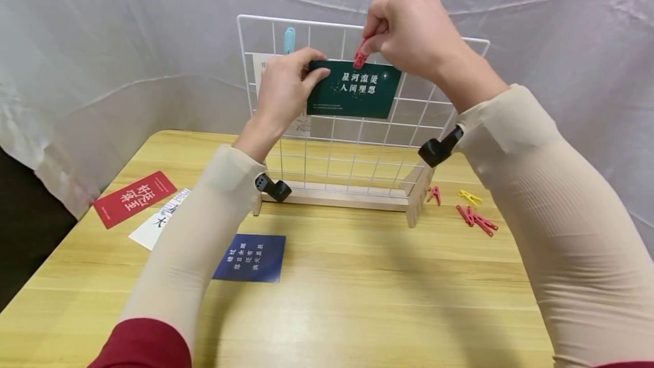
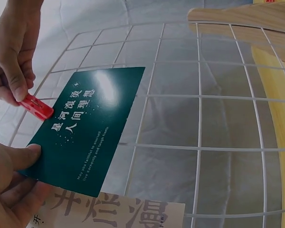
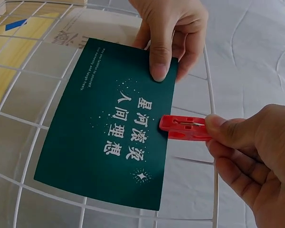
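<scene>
A dark green card (image 1: pixel 352 95) with white lettering lies against the upper part of a white wire grid (image 1: pixel 368 129). My left hand (image 1: pixel 286 84) pinches the card's upper left corner between thumb and fingers. With thumb and fingertips my right hand (image 1: pixel 414 30) grips a red clothespin (image 3: pixel 184 127); its jaws overlap the card's top edge. Behind the left hand, a cream card (image 2: pixel 109 209) hangs on the grid, partly covered, with a light blue clothespin (image 1: pixel 289 40) above it.
The grid stands in a wooden base (image 1: pixel 337 197) on the table. At left lie a red card (image 1: pixel 135 199) and a white card (image 1: pixel 153 229), with a blue card (image 1: pixel 252 258) in front. Several pink clothespins (image 1: pixel 476 220) and a yellow clothespin (image 1: pixel 470 198) lie at right.
</scene>
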{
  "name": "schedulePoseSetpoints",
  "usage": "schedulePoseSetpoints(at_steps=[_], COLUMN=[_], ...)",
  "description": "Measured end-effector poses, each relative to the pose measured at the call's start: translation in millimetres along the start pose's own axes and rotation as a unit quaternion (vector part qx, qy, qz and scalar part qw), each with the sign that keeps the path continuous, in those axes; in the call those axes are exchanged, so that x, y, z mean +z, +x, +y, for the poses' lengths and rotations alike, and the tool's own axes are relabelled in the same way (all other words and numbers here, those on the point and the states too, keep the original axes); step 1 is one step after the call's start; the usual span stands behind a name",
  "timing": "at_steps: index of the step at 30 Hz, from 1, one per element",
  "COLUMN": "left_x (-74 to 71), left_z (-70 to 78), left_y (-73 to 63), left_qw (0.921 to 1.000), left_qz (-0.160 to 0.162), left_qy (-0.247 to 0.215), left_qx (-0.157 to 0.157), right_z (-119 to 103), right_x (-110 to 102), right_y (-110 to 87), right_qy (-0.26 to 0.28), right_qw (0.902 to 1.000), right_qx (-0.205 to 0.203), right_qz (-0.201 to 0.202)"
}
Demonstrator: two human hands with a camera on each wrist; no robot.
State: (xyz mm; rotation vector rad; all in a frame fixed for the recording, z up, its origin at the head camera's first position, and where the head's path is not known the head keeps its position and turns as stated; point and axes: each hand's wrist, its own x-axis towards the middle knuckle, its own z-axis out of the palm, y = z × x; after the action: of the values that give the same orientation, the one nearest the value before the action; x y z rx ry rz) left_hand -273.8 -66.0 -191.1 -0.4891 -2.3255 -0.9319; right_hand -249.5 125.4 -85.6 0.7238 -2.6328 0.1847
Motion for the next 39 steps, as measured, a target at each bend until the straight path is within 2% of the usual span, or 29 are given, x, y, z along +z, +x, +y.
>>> schedulePoseSetpoints(at_steps=[10, 17, 25, 33, 39], left_x=[3.7, 6.6, 6.1, 3.6, 3.8], left_z=[0.2, -0.1, 1.4, 5.2, 3.1], left_y=[1.6, 0.0, -0.4, -7.5, -12.5], left_qw=[0.9991, 0.9985, 0.9983, 0.9949, 0.9906], left_qz=[0.032, 0.038, 0.050, 0.067, 0.088], left_qy=[0.002, 0.006, 0.007, 0.060, 0.079], left_qx=[0.029, 0.038, 0.031, 0.045, 0.069], right_z=[-0.6, 0.1, -5.6, -6.3, -5.7], right_x=[0.4, 5.9, 8.8, 14.9, 19.5], right_y=[7.0, 7.6, 5.3, -4.0, -9.8], right_qy=[-0.008, 0.000, -0.041, -0.065, -0.051], right_qw=[0.9999, 0.9992, 0.9980, 0.9978, 0.9972], right_qx=[0.006, 0.032, 0.031, -0.001, -0.028], right_qz=[-0.009, -0.025, -0.038, 0.013, 0.047])
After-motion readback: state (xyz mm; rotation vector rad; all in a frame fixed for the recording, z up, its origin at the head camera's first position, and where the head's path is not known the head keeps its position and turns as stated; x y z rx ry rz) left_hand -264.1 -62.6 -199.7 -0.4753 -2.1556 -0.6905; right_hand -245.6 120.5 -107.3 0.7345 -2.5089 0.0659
